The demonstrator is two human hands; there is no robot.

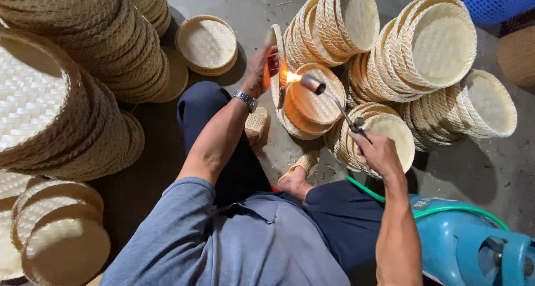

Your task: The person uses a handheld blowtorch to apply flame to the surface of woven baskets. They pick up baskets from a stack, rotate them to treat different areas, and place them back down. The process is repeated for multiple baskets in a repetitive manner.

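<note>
Right, step: I am judging that I am singeing stray fibres off a woven basket rim, and it is going best with the flame kept moving and only grazing the edge.
Left hand (261, 70): I am gripping the woven basket (275, 63) on edge, at 12 o'clock from my lap, fingers closed on its rim.
Right hand (379, 151): I am clasping the gas torch (333, 103) by its handle at 2 o'clock, its nozzle pointing at the rim, flame (291, 77) touching it.
Feed: a green hose (440, 211) is running from the torch side to the blue gas cylinder (473, 247) at 4 o'clock.
Containers: nested basket stacks (429, 46) are lying tipped at 1 o'clock, and flat tray stacks (72, 80) are piling up at 10 o'clock; all are showing bare insides, holding only one another.
Floor: the concrete floor (490, 169) is showing fibre scraps.
</note>
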